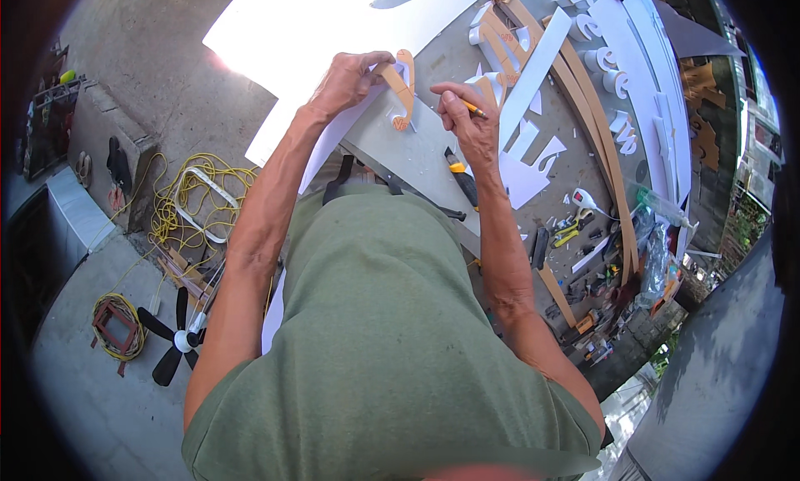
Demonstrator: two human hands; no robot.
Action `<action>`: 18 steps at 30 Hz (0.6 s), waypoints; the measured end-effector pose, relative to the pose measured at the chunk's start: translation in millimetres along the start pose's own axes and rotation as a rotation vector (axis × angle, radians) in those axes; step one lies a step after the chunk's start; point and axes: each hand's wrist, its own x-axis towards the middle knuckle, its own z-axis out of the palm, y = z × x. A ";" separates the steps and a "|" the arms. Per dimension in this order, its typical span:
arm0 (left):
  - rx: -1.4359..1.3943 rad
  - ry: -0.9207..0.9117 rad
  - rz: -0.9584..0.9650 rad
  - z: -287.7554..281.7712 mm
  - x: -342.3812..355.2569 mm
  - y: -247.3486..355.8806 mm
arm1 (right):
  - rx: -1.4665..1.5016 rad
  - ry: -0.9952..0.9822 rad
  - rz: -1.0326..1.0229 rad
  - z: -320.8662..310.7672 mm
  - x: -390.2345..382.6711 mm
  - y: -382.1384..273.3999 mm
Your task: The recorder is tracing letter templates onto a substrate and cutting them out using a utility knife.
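My left hand point(346, 85) has its fingers closed on a curved, letter-like piece point(403, 93) faced in tan paper with white edges, held over the grey board point(375, 139). Just right of that piece, my right hand point(469, 127) is closed around a yellow pencil point(473, 109). A black and yellow utility knife point(461, 176) lies on the board below my right hand. Beside my right hand are more tan-faced shaped pieces point(503, 43) and white cut scraps point(521, 179). A large white sheet point(300, 22) lies at the upper left, partly glaring in the light.
Long tan and white strips point(608, 139) run along the right, with small white letters point(600, 60), a glue gun point(583, 199), pliers point(571, 228) and scattered tools. On the concrete floor at left are tangled yellow cords point(204, 189), a fan point(181, 340) and a concrete block point(117, 122).
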 end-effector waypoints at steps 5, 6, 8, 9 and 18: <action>-0.053 0.077 0.055 6.8 -11.9 -9.2 | 0.072 -0.145 0.067 30.6 20.8 16.9; -0.054 0.081 0.045 7.4 -11.6 -9.3 | 0.039 -0.154 0.084 32.7 24.1 20.2; -0.026 0.062 0.042 8.0 -11.1 -9.3 | 0.030 -0.150 0.088 37.1 27.0 26.3; -0.028 0.065 0.034 9.2 -12.1 -11.5 | 0.019 -0.140 0.087 38.4 27.9 29.5; -0.070 0.045 -0.014 8.6 -13.9 -10.0 | -0.194 -0.127 -0.054 41.7 31.7 47.9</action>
